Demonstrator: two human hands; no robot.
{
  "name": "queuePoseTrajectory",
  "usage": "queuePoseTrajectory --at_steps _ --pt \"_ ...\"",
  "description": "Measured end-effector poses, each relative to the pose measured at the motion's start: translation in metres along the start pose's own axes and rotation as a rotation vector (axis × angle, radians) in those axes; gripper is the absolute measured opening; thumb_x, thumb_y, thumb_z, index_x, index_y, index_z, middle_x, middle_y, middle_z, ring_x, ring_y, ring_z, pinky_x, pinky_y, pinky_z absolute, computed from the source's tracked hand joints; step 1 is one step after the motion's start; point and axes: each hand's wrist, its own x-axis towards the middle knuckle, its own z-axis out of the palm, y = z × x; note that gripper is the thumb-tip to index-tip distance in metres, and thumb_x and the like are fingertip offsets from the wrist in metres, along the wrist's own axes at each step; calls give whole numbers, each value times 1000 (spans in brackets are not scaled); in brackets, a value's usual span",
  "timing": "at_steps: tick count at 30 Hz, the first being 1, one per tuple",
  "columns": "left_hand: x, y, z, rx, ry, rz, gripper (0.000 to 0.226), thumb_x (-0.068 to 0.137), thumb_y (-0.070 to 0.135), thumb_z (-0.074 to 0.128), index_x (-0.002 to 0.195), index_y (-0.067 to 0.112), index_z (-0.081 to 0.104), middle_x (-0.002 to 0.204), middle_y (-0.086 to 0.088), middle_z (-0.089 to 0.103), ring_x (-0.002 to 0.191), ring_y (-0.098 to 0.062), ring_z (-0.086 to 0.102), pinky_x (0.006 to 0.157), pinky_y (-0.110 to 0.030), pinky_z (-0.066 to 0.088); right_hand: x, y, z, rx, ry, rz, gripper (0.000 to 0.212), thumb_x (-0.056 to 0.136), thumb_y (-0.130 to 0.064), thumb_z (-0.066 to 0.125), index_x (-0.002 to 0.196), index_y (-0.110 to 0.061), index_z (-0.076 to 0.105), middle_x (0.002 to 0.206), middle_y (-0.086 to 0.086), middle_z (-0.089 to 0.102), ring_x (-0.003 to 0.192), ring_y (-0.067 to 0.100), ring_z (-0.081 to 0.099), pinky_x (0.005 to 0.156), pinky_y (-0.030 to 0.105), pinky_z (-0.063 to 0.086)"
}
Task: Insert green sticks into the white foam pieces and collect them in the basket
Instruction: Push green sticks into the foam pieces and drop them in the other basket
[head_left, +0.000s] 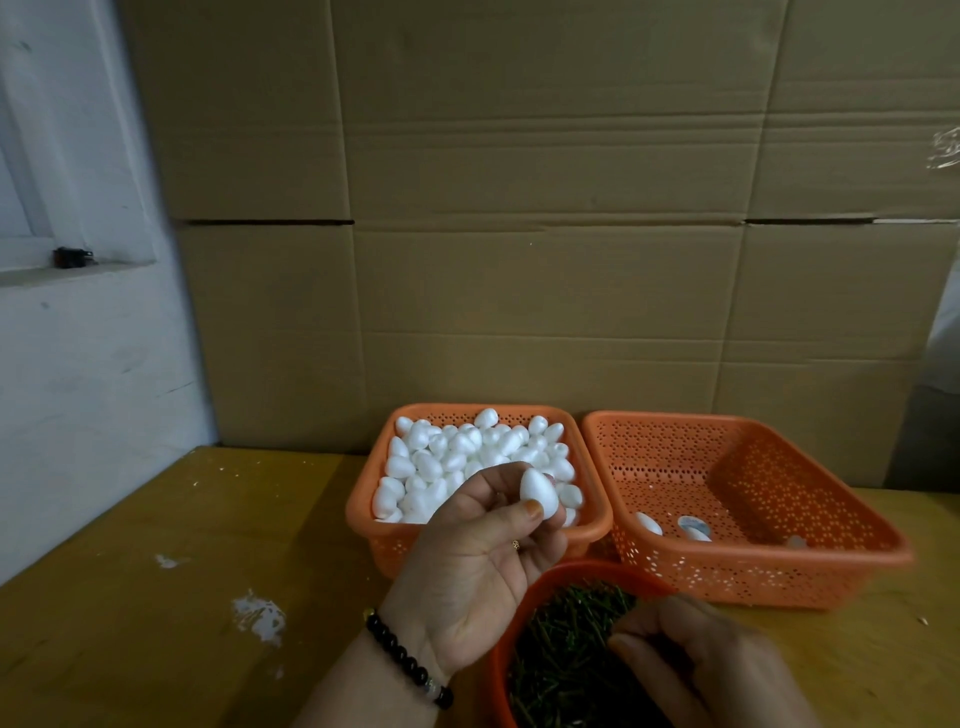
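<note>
Right grip (696, 670), blurred, seemingly pinches green sticks (566, 654); left grip (478, 561) pinches smooth egg-shaped foam piece (540, 493).

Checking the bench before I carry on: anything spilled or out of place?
Only small things: white crumbs and smears lie on the yellow table left of the left hand, likely foam debris. Baskets sit upright.

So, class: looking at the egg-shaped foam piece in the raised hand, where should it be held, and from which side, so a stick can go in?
Hold the foam piece round its lower sides, from below, as the left hand does with thumb and fingertips. Its shape is smooth and tapering, so a pinch across the wider belly probably sits firmest, and that leaves the upper end bare for a stick from the bowl, where the right hand reaches.
</note>
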Motion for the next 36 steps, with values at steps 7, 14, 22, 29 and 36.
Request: queuePoseTrajectory --at_steps 7,14,22,29,36 --pt "-4 -1 8 63 -12 25 25 79 0 64 99 11 74 106 -14 70 79 -16 65 69 -30 55 5 -8 -6 -115 17 20 45 35 -21 96 62 -36 63 67 -19 66 81 2 59 33 6 24" --pt "-5 -3 11 79 -9 8 32 83 7 54 108 14 72 108 -16 70 77 -18 64 68 -32 55 -3 3 2 132 7 125 50 55 -5 89 73 -43 61 72 -25 63 66 -11 59 68 -4 39" --pt "-4 -2 10 -28 -15 -73 33 80 2 53 107 6 73 104 -18 71 74 -19 63 64 -28 56 -2 1 0 137 54 164 46 53 5 87 74 -32 69 72 -19 66 70 -11 61 77 -10 29" --pt "-4 -4 10 -61 -9 -100 33 74 -9 62 104 2 72 93 -17 68 72 -21 66 61 -29 57 -1 0 1 141 81 153 53 47 10 87 72 -32 67 72 -19 66 69 -8 61 77 -11 28" --pt "-5 -8 11 75 63 -141 29 76 17 65 105 13 67 106 -14 72 73 -18 66 59 -27 52 1 -2 -1 187 97 172 68 44 12 88 77 -41 61 90 -29 63 73 -14 60 78 -12 26"
